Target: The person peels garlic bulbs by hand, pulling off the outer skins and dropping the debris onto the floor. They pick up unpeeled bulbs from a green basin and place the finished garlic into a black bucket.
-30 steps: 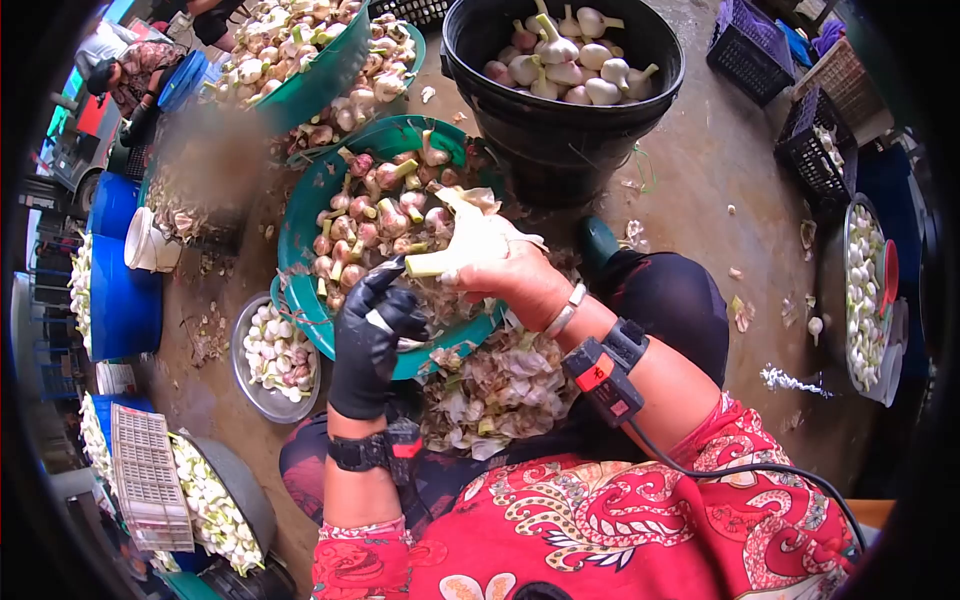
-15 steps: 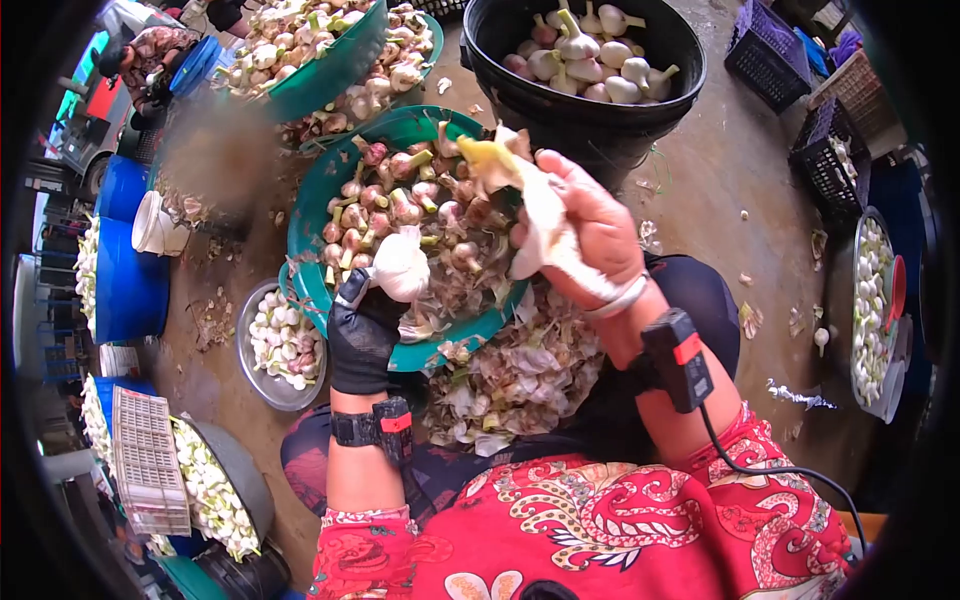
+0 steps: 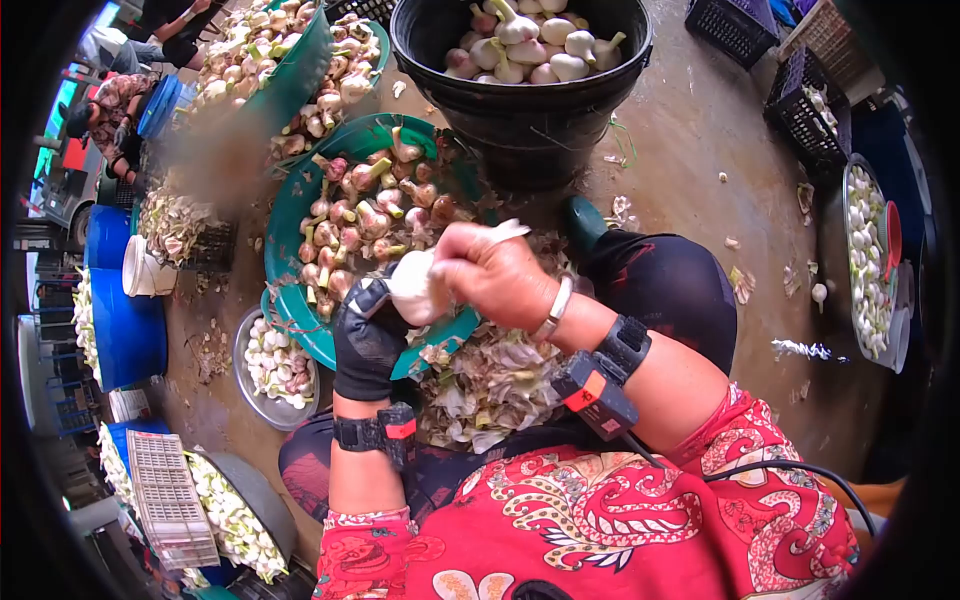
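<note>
My left hand [image 3: 364, 335], in a black glove, is closed around a white garlic bulb [image 3: 412, 288] above the front of a green basin [image 3: 282, 235]. My bare right hand [image 3: 500, 275] is closed against the bulb's right side, its fingertips pinching the outer skin. A pale strip [image 3: 508, 231] sticks out past the knuckles. Unpeeled garlic bulbs [image 3: 375, 215] with cut stems fill much of the basin. A heap of papery garlic skins [image 3: 490, 385] lies below my hands, between my legs.
A black bucket [image 3: 520, 125] of white bulbs stands ahead. To the left are a metal bowl [image 3: 240, 350] of garlic, blue tubs [image 3: 135, 335] and another green basin [image 3: 305, 75]. Black crates [image 3: 808, 110] and a garlic-filled pan [image 3: 842, 260] stand right. A person [image 3: 110, 115] works at far left.
My right hand has come left and down to the bulb; the long yellowish-white skin it held up no longer shows. My left hand keeps the bulb. The view has shifted slightly.
</note>
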Available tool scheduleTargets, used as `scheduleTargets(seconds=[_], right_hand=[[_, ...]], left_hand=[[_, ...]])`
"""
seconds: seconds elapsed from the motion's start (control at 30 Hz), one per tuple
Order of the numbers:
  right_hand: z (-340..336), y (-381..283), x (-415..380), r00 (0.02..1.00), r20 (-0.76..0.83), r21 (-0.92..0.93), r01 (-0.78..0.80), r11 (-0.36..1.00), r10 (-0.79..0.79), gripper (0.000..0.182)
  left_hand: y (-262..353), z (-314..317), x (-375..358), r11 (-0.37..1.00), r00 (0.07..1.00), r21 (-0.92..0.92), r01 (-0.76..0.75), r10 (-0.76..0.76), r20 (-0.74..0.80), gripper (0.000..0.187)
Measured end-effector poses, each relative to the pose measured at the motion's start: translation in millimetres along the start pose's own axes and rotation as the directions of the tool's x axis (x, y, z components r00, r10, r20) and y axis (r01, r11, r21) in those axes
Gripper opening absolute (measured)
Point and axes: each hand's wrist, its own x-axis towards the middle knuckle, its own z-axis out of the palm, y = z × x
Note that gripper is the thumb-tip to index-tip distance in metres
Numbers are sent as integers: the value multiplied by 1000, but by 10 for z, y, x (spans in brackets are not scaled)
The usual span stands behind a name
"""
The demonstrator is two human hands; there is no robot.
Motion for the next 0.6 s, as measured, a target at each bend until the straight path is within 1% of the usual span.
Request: scheduleTargets(seconds=[0.03, 0.07, 0.1, 0.13, 0.17, 0.2, 0.23, 0.27, 0.3, 0.33, 0.37, 0.4, 0.43, 0.47, 0.5, 0.53, 0.57, 0.6], right_hand=[[25, -49, -77, 990, 138, 98, -9, 995, -5, 6], [34, -98, -171, 944, 317, 41, 85, 996, -94, 7], [55, -57, -229, 886, 441, -11, 162, 987, -141, 3], [68, -28, -272, 877, 468, -120, 181, 976, -106, 7], [79, 15, -308, 873, 485, -223, 193, 956, -63, 14], [81, 87, -326, 887, 460, -266, 174, 948, -34, 24], [54, 60, -315, 890, 455, -348, 154, 925, 23, 26], [41, 98, -321, 891, 453, -408, 179, 895, 28, 24], [24, 129, -322, 891, 453, -468, 206, 860, 32, 21], [11, 85, -319, 891, 453, -471, 205, 858, 36, 21], [-4, 0, -310, 899, 435, -486, 180, 855, 58, 16], [-14, -59, -300, 906, 414, -498, 151, 854, 82, 13], [-15, -75, -299, 908, 410, -496, 140, 857, 89, 13], [-16, -75, -297, 899, 424, -440, 99, 893, 109, 10], [-18, -64, -294, 889, 440, -383, 57, 922, 128, 8], [-14, -46, -317, 905, 408, -440, 75, 895, 125, 7], [-21, -7, -331, 902, 410, -443, 64, 894, 138, 7], [-40, 30, -335, 894, 427, -479, 98, 872, 134, 7]], left_hand=[[-57, -92, 67, 997, 997, -74, 4, -10, -79, 24], [-111, -451, 201, 990, 996, 124, -67, 73, -45, 22], [-87, -598, 278, 839, 968, 490, -237, 246, 48, 22], [50, -624, 416, 959, 983, 223, -172, 181, -20, 24], [182, -563, 580, 994, 994, -62, -91, 87, -64, 26], [404, -206, 588, 985, 987, -95, -147, 152, 45, 27], [699, 283, 545, 969, 963, -138, -205, 225, 151, 29], [922, 633, 521, 963, 942, -154, -221, 251, 220, 30], [1031, 837, 531, 956, 916, -173, -238, 281, 287, 30], [984, 852, 605, 917, 883, 26, -397, 374, 284, 28], [846, 542, 918, 775, 782, 271, -571, 412, 468, 23], [711, 369, 1016, 475, 748, 582, -661, 356, 559, 21], [525, 162, 1079, 70, 741, 753, -655, 257, 620, 19], [69, -310, 1273, 94, 848, 846, -524, 151, 508, 19], [-378, -737, 1424, 101, 925, 919, -380, 41, 378, 20], [-668, -818, 1347, 196, 992, 972, -128, 22, 126, 25], [-929, -868, 1252, 282, 991, 950, 134, -21, -134, 30], [-1149, -1053, 1283, 501, 955, 813, 296, -147, -257, 22]])
